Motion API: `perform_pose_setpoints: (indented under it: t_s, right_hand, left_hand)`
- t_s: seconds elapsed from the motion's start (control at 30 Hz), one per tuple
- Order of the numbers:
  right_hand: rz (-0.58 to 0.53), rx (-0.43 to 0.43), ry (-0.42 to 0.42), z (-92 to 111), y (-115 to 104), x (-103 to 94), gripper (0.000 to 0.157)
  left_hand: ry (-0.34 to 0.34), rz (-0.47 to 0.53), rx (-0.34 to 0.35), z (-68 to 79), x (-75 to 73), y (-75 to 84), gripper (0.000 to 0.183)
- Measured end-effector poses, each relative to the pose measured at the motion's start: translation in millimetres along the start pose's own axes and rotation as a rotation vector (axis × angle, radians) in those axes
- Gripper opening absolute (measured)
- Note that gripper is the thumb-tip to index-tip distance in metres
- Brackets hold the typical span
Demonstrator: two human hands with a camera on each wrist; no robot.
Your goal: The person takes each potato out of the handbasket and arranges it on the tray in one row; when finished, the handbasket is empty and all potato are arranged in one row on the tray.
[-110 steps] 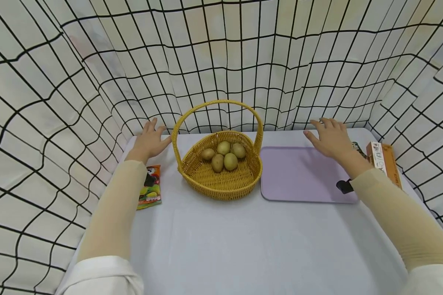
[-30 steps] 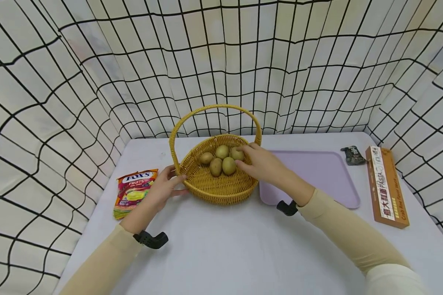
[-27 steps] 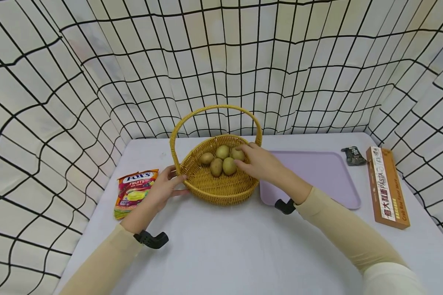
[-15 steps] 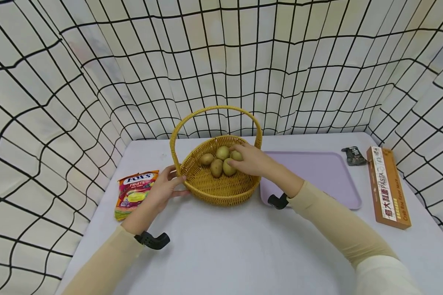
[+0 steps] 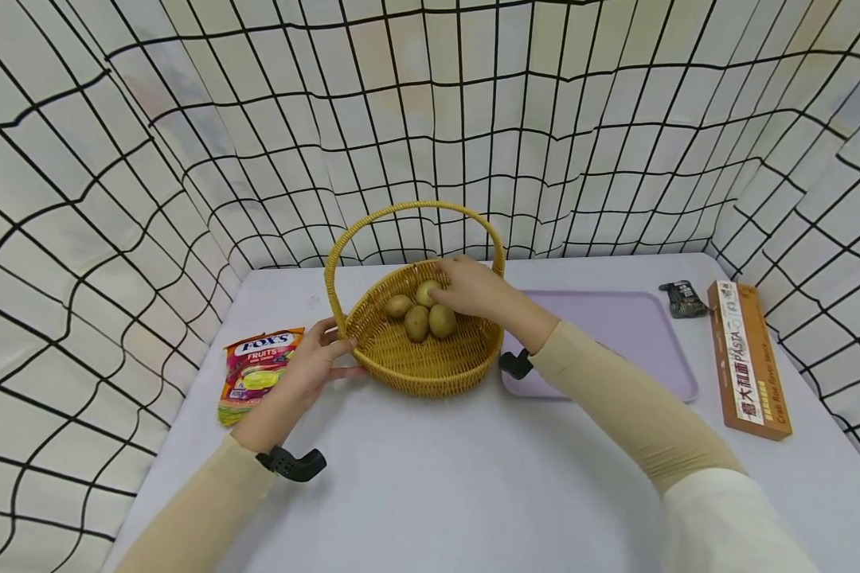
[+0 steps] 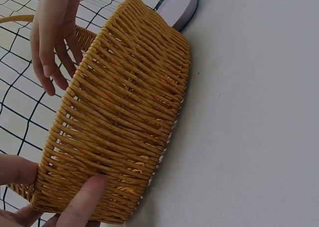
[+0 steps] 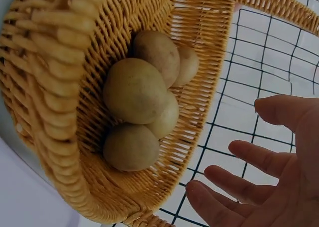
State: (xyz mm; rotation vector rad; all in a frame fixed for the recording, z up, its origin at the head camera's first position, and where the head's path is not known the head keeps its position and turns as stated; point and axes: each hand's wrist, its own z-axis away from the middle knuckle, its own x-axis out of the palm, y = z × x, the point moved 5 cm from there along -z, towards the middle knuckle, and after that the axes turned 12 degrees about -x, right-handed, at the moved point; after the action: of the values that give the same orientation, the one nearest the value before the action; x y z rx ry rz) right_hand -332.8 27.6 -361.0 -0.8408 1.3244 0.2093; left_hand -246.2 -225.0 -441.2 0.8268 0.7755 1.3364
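Note:
A yellow woven basket with a tall arched handle stands near the back of the table. Several round, dull yellow-brown potatoes lie together in it. At its left end my left hand grips the rim, with a finger against the outer weave in the left wrist view. Over the back right part of the basket is my right hand, hiding one potato in the head view. The right wrist view shows that hand's fingers spread apart, holding nothing and apart from the potatoes.
To the left lies a red Fox's Fruits candy bag, partly behind the left arm. A flat lilac tray sits right of the basket, below the right forearm. Farther right are a small black packet and an orange pasta box. Black netting encloses the table.
Both hands have come in from the table's far sides to the basket. Over the last second the right hand has shifted left and slightly back over the potatoes; the left hand keeps its place.

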Motion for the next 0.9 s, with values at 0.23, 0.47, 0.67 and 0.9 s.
perform_pose_setpoints:
  t_s: [0.23,0.47,0.67,0.9]
  right_hand:
    - [-0.004,0.049,-0.028,-10.2,9.1,6.1,0.059]
    - [-0.030,0.091,-0.043,-17.8,17.0,15.5,0.055]
    - [-0.021,0.082,-0.048,-21.7,22.9,22.0,0.053]
    - [-0.047,0.107,-0.071,-23.9,28.4,31.4,0.063]
  left_hand:
    - [0.002,0.014,-0.015,1.0,0.4,0.3,0.070]
    - [0.013,0.022,-0.016,1.2,0.2,0.9,0.072]
    - [0.008,0.024,-0.014,0.6,0.9,1.4,0.072]
    - [-0.005,0.026,-0.019,0.1,0.6,1.3,0.073]
